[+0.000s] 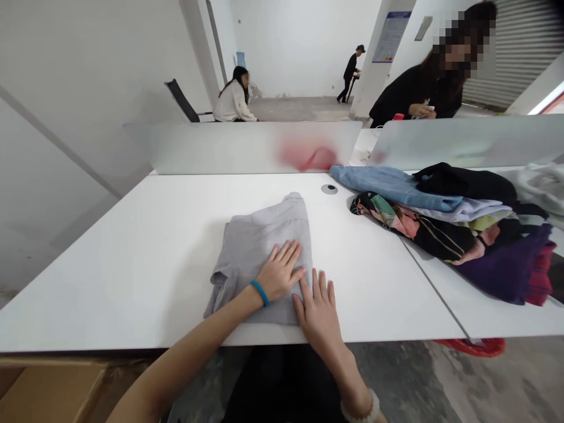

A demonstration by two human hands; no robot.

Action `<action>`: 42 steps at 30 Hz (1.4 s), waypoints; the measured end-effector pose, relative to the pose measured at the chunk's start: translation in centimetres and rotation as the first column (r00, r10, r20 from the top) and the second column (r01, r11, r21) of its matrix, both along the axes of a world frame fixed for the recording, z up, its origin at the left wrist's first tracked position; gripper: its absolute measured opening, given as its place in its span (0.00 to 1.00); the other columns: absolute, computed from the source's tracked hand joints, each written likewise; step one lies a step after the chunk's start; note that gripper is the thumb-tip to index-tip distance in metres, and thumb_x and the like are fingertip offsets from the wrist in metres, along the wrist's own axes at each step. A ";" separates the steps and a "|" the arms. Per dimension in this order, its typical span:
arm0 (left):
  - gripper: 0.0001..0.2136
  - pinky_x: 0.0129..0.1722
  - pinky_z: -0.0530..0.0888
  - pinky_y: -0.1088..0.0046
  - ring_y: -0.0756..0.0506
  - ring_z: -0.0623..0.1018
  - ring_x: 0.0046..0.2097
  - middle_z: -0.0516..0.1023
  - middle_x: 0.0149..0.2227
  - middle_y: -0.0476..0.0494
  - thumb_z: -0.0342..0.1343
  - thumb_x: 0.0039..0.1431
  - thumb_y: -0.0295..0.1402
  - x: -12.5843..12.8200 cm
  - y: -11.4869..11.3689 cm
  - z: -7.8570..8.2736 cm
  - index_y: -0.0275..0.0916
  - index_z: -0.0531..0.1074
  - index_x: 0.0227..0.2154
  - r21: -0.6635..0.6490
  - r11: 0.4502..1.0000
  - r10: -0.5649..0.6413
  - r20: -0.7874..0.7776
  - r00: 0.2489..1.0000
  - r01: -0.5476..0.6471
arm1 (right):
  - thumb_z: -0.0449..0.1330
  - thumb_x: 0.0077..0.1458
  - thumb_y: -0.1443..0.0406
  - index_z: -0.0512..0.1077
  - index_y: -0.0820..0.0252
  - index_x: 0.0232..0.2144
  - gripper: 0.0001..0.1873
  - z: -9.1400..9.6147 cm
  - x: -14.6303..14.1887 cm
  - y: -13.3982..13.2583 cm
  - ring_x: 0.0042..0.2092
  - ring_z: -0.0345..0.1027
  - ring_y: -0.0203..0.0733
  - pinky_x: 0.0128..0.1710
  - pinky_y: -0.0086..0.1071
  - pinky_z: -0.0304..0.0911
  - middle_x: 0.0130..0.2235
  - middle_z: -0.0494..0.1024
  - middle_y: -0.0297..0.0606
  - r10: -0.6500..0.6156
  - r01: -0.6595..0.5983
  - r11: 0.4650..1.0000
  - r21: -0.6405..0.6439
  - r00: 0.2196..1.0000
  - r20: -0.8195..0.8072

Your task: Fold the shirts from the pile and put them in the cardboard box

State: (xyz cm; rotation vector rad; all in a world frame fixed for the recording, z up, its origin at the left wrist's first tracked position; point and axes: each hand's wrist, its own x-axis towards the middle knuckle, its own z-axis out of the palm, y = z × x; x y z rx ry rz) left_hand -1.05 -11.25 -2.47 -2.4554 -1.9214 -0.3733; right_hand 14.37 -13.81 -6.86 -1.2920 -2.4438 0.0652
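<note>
A folded grey garment (247, 247), perhaps a shirt, lies on the white table (132, 252) in front of me. Its narrow end points away, and loose folds show along its left side. My left hand (279, 273), with a blue band at the wrist, rests flat on the cloth with its fingers stretched out. Beside it, my right hand (319, 314) lies open at the garment's right edge, its thumb by the cloth and its fingers over the table top. Neither hand grips anything.
A heap of mixed clothes (423, 217) covers the table's right part. A frosted divider (220, 147) runs along the back edge. Across it a person in black (405, 88) leans forward. A cardboard box (53, 393) stands below at left, a red bag (480, 348) below at right.
</note>
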 end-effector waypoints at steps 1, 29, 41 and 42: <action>0.29 0.64 0.49 0.55 0.41 0.50 0.67 0.52 0.66 0.36 0.35 0.65 0.45 -0.5 -0.1 -0.3 0.31 0.50 0.63 -0.024 1.000 0.011 -0.006 1.000 -0.012 | 0.46 0.64 0.56 0.58 0.62 0.62 0.28 0.1 0.0 0.0 0.65 0.41 0.64 0.59 0.59 0.48 0.64 0.54 0.56 0.002 -0.002 1.000 0.000 1.000 0.000; 0.35 0.62 0.49 0.50 0.29 0.50 0.65 0.53 0.65 0.27 0.36 0.60 0.50 -14.3 2.5 -1.6 0.24 0.55 0.60 -0.121 0.697 0.714 0.032 0.700 -0.706 | 0.43 0.63 0.52 0.68 0.73 0.51 0.31 -0.1 0.7 -0.2 0.63 0.50 0.60 0.59 0.56 0.47 0.59 0.63 0.58 -0.058 0.064 0.998 0.024 0.976 -0.212; 0.24 0.47 0.68 0.62 0.37 0.74 0.48 0.75 0.46 0.34 0.44 0.58 0.47 -13.0 2.7 0.7 0.35 0.60 0.52 -0.175 0.833 0.552 0.196 0.811 -0.525 | 0.49 0.59 0.53 0.64 0.61 0.44 0.19 3.7 0.6 -0.5 0.32 0.70 0.44 0.30 0.36 0.68 0.34 0.76 0.41 -0.318 -0.228 0.770 -0.596 0.673 -0.668; 0.26 0.46 0.69 0.61 0.36 0.75 0.47 0.75 0.45 0.33 0.44 0.58 0.47 -13.1 2.8 0.9 0.34 0.59 0.53 -0.199 0.818 0.574 0.205 0.793 -0.540 | 0.49 0.58 0.52 0.63 0.61 0.47 0.22 3.8 0.4 -0.8 0.31 0.70 0.43 0.27 0.35 0.67 0.35 0.76 0.41 -0.384 -0.285 0.704 -0.650 0.618 -0.686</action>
